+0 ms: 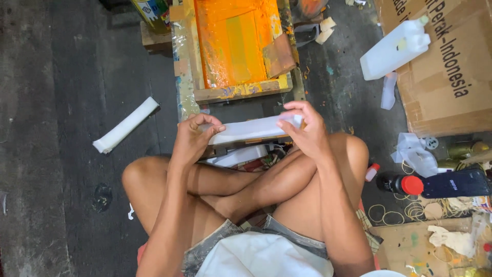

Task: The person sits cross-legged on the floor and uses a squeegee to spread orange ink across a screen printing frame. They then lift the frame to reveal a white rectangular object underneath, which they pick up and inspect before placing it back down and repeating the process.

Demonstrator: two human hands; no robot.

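Seated cross-legged on the dark floor [61, 77], head view looking down over bare knees.

Left hand [193, 137] pinching the left end of a long white strip [251, 129] — thumb and fingers closed on it. Right hand [303, 131] gripping the right end, fingers curled over the top edge. Strip held roughly level between both hands, just above the knees and just near of the wooden printing frame [233, 48].

Frame lying on the floor at far centre, its screen coated in bright orange ink, brown tape patch at its right corner, yellow smears along the near rail.

More white strips [241, 155] stacked under the held one, touching the legs.

Left of the knees, well apart — a second white strip [125, 125] lying flat on the floor at a diagonal.

Far right: white plastic jug [394, 50] resting on its side against a brown cardboard box [451, 77]. Right, near the knee: black bottle with a red cap [435, 184] lying on its side, small white bottle with a red tip [371, 172] just beside the knee, crumpled white rag [415, 151] behind them, loose rubber bands [405, 211] scattered in front.
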